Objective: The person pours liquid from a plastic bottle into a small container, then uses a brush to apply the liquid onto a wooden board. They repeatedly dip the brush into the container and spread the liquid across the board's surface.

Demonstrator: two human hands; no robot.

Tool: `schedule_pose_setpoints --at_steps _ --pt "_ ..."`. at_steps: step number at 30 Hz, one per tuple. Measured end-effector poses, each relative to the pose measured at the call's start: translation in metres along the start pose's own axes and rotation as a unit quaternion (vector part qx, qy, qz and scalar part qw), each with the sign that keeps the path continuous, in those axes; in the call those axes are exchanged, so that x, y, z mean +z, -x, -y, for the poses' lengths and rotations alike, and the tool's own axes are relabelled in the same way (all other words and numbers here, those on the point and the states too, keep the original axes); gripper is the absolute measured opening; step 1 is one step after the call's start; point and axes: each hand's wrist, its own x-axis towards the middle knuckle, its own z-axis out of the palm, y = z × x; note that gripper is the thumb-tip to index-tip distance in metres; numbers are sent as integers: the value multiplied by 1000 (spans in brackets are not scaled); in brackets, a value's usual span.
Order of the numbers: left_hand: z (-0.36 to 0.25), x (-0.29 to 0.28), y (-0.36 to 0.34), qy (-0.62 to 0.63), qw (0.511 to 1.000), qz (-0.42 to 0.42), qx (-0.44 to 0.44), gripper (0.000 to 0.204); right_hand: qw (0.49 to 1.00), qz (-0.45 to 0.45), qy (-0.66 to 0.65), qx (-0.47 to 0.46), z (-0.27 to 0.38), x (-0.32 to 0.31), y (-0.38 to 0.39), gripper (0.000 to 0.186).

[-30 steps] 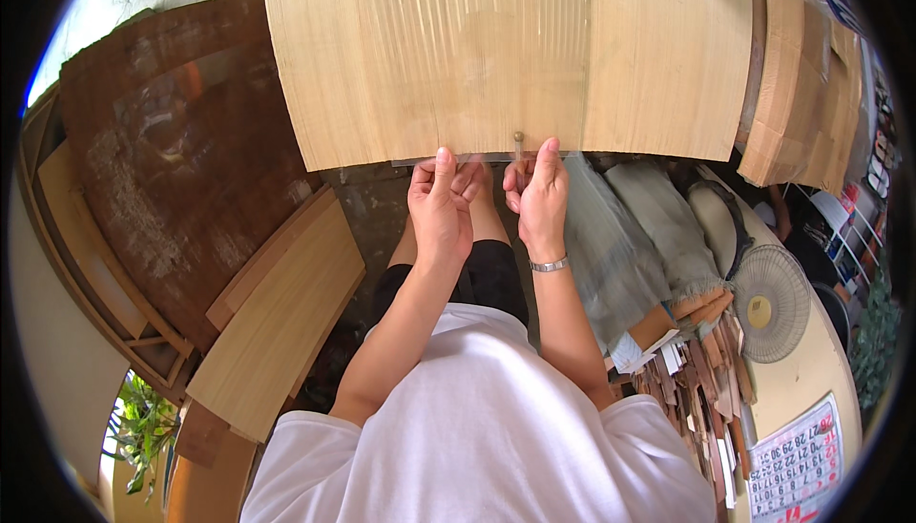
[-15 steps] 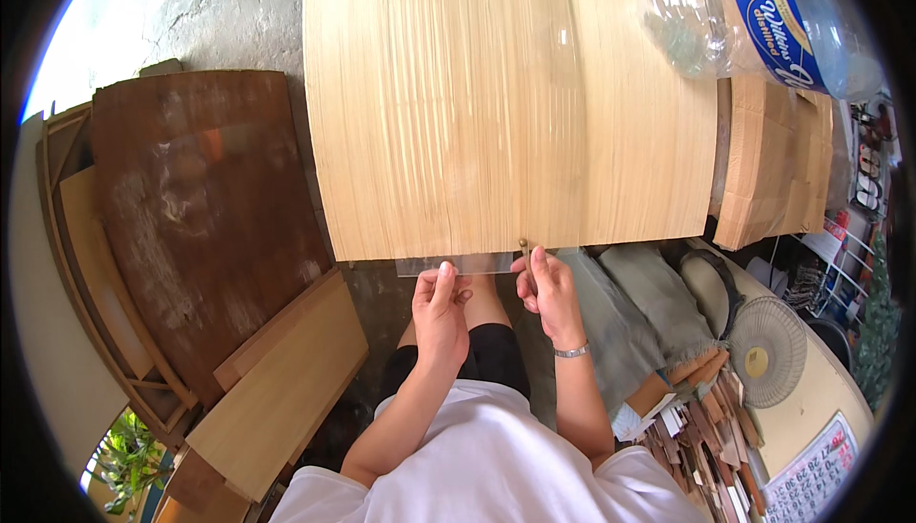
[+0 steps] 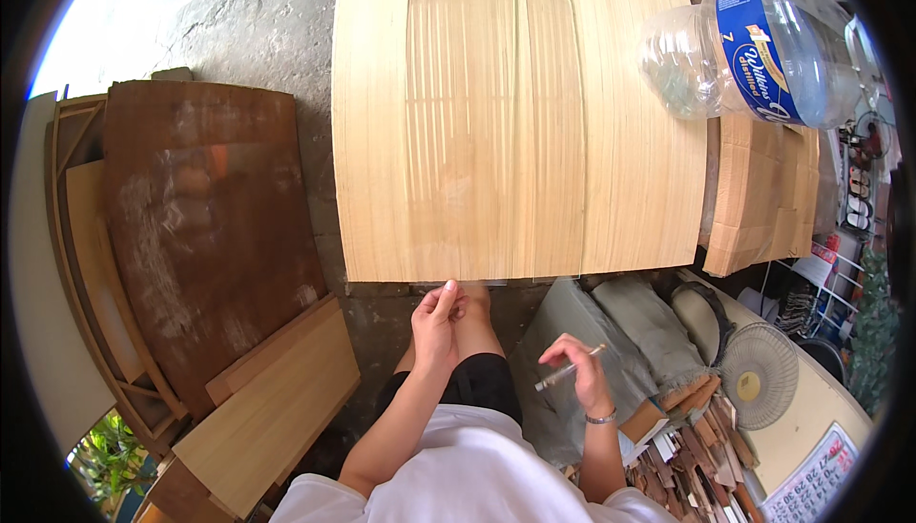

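A pale wood-grain board (image 3: 639, 179) lies in front of me with a clear sheet (image 3: 496, 189), like glass, flat on top. Streaky reflections and a few thin lengthwise lines show on the sheet. My left hand (image 3: 437, 327) is at the board's near edge, thumb and fingers pinched together on the sheet's near edge. Lower and to the right, away from the board, my right hand (image 3: 592, 382) grips a pen-shaped glass cutter (image 3: 569, 368) with a clear barrel and a brass-coloured end. The cutter is tilted across the fingers and touches nothing else.
On the board's far right lies a large clear plastic bottle (image 3: 735, 51) with a blue label. Beside it is a cardboard box (image 3: 763, 194). Dark brown panels (image 3: 210, 237) lean at left. Wrapped grey bundles (image 3: 582, 323), a fan (image 3: 759, 377) and wood offcuts (image 3: 673, 461) are at right.
My right hand has drawn back from the board's near edge, down and to the right, with the cutter now slanted. My left hand stays near the edge; less of the sheet shows past it.
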Motion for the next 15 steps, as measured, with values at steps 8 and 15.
schedule_pose_setpoints --at_steps 8,15 --pt "-16 4 17 47 995 58 -59 32 981 -117 -96 -123 43 23 -15 53" --pt "-17 -8 18 -3 995 79 -68 34 978 -140 -36 -148 77 43 -41 20"
